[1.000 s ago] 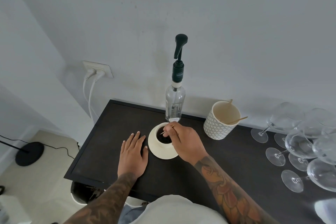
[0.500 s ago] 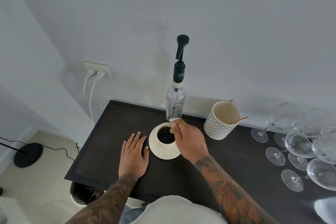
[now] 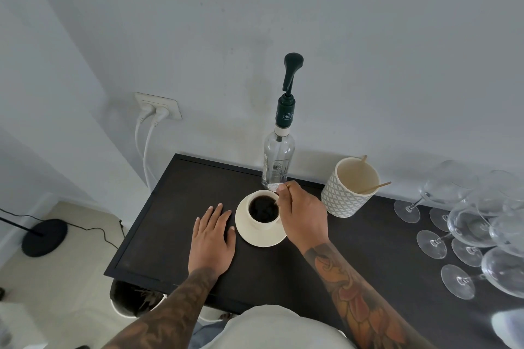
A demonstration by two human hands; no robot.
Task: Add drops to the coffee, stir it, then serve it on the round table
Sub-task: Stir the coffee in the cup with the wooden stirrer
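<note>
A cream cup of black coffee [image 3: 262,210] stands on a cream saucer [image 3: 255,236] on the dark table [image 3: 175,207]. My right hand [image 3: 300,217] hovers at the cup's right rim and pinches a thin wooden stirrer whose tip dips into the coffee; most of the stick is hidden by the fingers. My left hand [image 3: 211,238] lies flat on the table just left of the saucer, fingers straight. Behind the cup stands a clear glass bottle with a dark pump head [image 3: 279,156].
A patterned cup holding two wooden sticks [image 3: 350,188] sits to the right of the bottle. Several wine glasses [image 3: 467,224] lie and stand at the right end. A wall socket with two white plugs [image 3: 157,106] is at the left; a lamp base [image 3: 44,238] rests on the floor.
My right hand has moved from over the cup's middle to its right rim, uncovering the coffee, with the stirrer still in its fingers. The left hand has stayed flat.
</note>
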